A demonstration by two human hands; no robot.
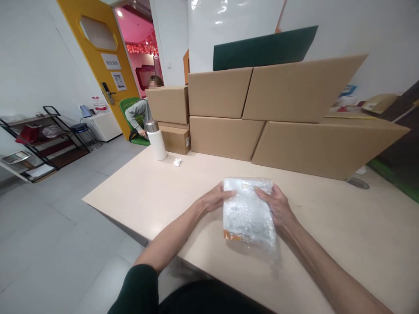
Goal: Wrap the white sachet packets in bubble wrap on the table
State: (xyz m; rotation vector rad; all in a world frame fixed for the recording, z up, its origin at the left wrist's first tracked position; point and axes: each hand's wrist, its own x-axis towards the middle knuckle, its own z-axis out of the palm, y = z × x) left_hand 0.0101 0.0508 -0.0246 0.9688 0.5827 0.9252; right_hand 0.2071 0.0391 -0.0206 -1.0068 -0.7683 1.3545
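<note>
Between my two hands is a flat white package point(247, 213) wrapped in clear, shiny plastic. An orange patch shows at its lower left corner, and loose plastic trails off at the lower right. My left hand point(216, 197) grips the package's left edge, thumb on top and fingers hidden underneath. On the upper right side my right hand point(278, 204) holds it, its thumb lying across the front. The package is over the pale tabletop point(196, 235) near the edge closest to me; whether it touches the surface I cannot tell.
Stacked brown cardboard boxes point(225, 137) line the table's back, with a dark green box point(265, 48) on top. A white bottle point(157, 144) and crumpled white tissue point(177, 162) stand at the back left. Behind, a person sits on a green chair point(140, 140) near a yellow door point(98, 52).
</note>
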